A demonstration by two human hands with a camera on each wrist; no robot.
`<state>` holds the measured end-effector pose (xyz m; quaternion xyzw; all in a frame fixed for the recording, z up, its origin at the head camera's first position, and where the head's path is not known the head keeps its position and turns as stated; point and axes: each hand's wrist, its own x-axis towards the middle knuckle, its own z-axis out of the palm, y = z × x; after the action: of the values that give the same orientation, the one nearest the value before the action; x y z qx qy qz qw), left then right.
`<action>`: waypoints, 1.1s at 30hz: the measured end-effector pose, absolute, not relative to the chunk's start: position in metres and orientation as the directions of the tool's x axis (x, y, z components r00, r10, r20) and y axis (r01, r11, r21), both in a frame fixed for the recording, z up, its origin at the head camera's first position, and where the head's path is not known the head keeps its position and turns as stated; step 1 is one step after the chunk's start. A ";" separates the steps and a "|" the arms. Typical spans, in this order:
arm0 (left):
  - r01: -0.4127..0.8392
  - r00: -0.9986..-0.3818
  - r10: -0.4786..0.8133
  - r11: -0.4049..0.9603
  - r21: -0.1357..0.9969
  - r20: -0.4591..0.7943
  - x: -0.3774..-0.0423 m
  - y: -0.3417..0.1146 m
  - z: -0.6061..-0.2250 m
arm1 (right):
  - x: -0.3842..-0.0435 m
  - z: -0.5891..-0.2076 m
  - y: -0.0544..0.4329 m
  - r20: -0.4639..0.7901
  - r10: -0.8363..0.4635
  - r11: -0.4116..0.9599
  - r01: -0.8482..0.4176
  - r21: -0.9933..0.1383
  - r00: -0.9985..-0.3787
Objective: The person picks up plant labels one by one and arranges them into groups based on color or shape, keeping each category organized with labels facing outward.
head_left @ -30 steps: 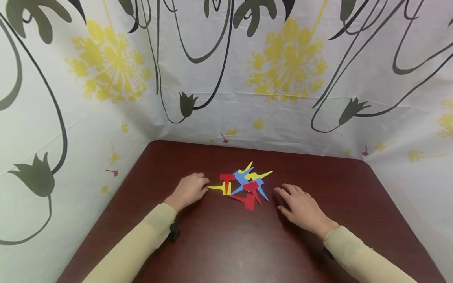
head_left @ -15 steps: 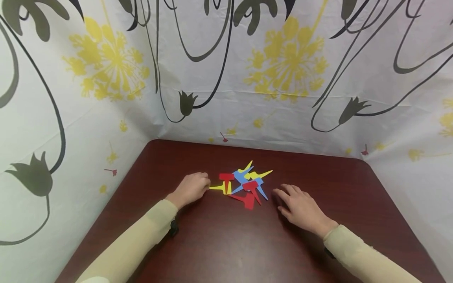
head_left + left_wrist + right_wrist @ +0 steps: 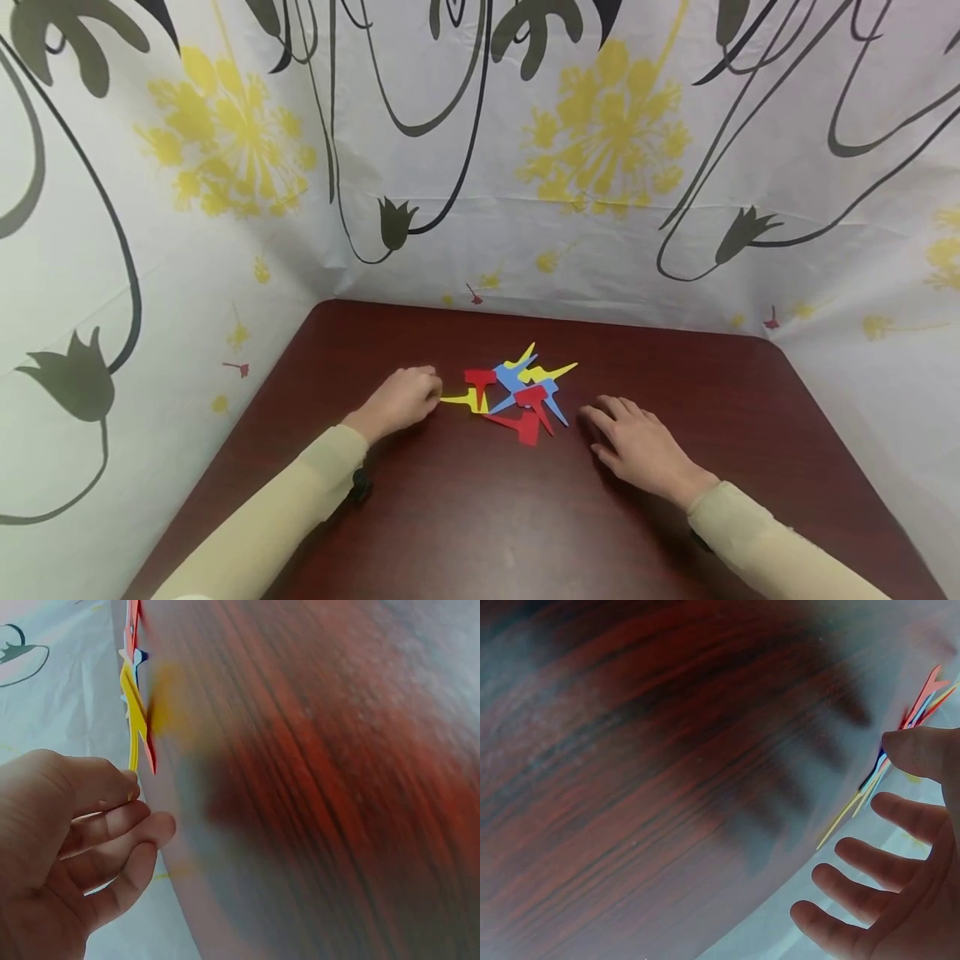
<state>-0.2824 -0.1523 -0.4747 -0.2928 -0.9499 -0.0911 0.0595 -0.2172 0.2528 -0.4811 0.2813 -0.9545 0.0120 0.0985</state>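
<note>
Flat T-shaped plant labels in yellow, blue and red lie in a loose pile mid-table. My left hand (image 3: 401, 404), at the pile's left side, pinches the pointed end of a yellow plant label (image 3: 477, 402) between thumb and index finger. In the left wrist view that yellow plant label (image 3: 133, 705) extends away from the fingertips, its tip hidden by them. A red plant label (image 3: 480, 377) overlaps its wide end. On the pile's right, my right hand (image 3: 643, 446) holds nothing; its fingers are spread and slightly bent in the right wrist view.
Blue plant labels (image 3: 510, 377) cross other yellow and red ones in the pile. The dark red-brown table (image 3: 480, 517) meets a white patterned curtain (image 3: 480, 167) at the back, with more curtain along both sides.
My left fingers have closed on the yellow plant label's tip, and the label has slid slightly left. My right hand stays almost still.
</note>
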 end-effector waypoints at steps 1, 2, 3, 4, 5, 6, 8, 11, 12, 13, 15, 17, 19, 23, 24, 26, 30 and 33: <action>0.564 -0.824 0.545 0.813 0.142 0.155 -0.281 -0.153 -0.474 | -0.216 -0.482 0.253 0.192 -0.536 0.841 -0.541 0.032 -0.822; 0.564 -0.825 0.546 0.813 0.143 0.147 -0.279 -0.153 -0.474 | -0.215 -0.482 0.254 0.190 -0.538 0.840 -0.542 0.032 -0.821; 0.563 -0.826 0.547 0.816 0.135 0.140 -0.277 -0.153 -0.474 | -0.215 -0.482 0.254 0.190 -0.540 0.838 -0.545 0.033 -0.820; 0.566 -0.823 0.551 0.816 0.116 0.138 -0.276 -0.154 -0.473 | -0.214 -0.482 0.254 0.192 -0.544 0.836 -0.548 0.034 -0.817; 0.571 -0.819 0.556 0.816 0.095 0.141 -0.275 -0.155 -0.474 | -0.214 -0.482 0.254 0.195 -0.547 0.834 -0.551 0.036 -0.814; 0.581 -0.810 0.566 0.811 0.073 0.153 -0.274 -0.156 -0.474 | -0.214 -0.482 0.255 0.200 -0.550 0.831 -0.554 0.039 -0.811; 0.604 -0.787 0.587 0.796 0.043 0.191 -0.271 -0.159 -0.473 | -0.215 -0.482 0.255 0.206 -0.555 0.828 -0.559 0.044 -0.806; 0.651 -0.730 0.626 0.759 -0.001 0.275 -0.266 -0.165 -0.473 | -0.216 -0.482 0.256 0.200 -0.557 0.827 -0.560 0.048 -0.806; 0.667 -0.705 0.638 0.745 -0.015 0.308 -0.265 -0.167 -0.473 | -0.216 -0.482 0.257 0.195 -0.556 0.828 -0.559 0.049 -0.808; 0.679 -0.681 0.648 0.733 -0.038 0.339 -0.264 -0.168 -0.472 | -0.217 -0.482 0.257 0.189 -0.554 0.830 -0.556 0.049 -0.811; 0.703 -0.624 0.667 0.706 -0.079 0.408 -0.262 -0.172 -0.471 | -0.218 -0.482 0.258 0.177 -0.550 0.833 -0.551 0.051 -0.816; 0.721 -0.561 0.680 0.682 -0.126 0.472 -0.261 -0.175 -0.470 | -0.219 -0.482 0.258 0.169 -0.547 0.835 -0.547 0.051 -0.820; 0.733 -0.497 0.689 0.659 -0.169 0.527 -0.261 -0.179 -0.467 | -0.220 -0.481 0.258 0.165 -0.547 0.836 -0.547 0.048 -0.821; 0.739 -0.420 0.696 0.635 -0.226 0.583 -0.259 -0.188 -0.462 | -0.223 -0.481 0.257 0.163 -0.553 0.832 -0.553 0.048 -0.818; 0.737 -0.411 0.697 0.633 -0.235 0.587 -0.258 -0.191 -0.461 | -0.224 -0.481 0.257 0.163 -0.554 0.831 -0.554 0.050 -0.816; 0.732 -0.405 0.700 0.634 -0.251 0.588 -0.256 -0.197 -0.459 | -0.227 -0.480 0.256 0.165 -0.558 0.829 -0.557 0.053 -0.814; 0.717 -0.397 0.707 0.637 -0.283 0.585 -0.252 -0.211 -0.456 | -0.233 -0.479 0.254 0.174 -0.563 0.825 -0.563 0.056 -0.808; 0.706 -0.412 0.705 0.647 -0.288 0.577 -0.248 -0.222 -0.451 | -0.239 -0.475 0.254 0.176 -0.560 0.827 -0.561 0.051 -0.810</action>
<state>-0.2478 -0.2219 -0.4506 -0.4198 -0.8401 -0.0002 0.3433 -0.2391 0.2542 -0.4748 0.2945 -0.9512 0.0015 0.0921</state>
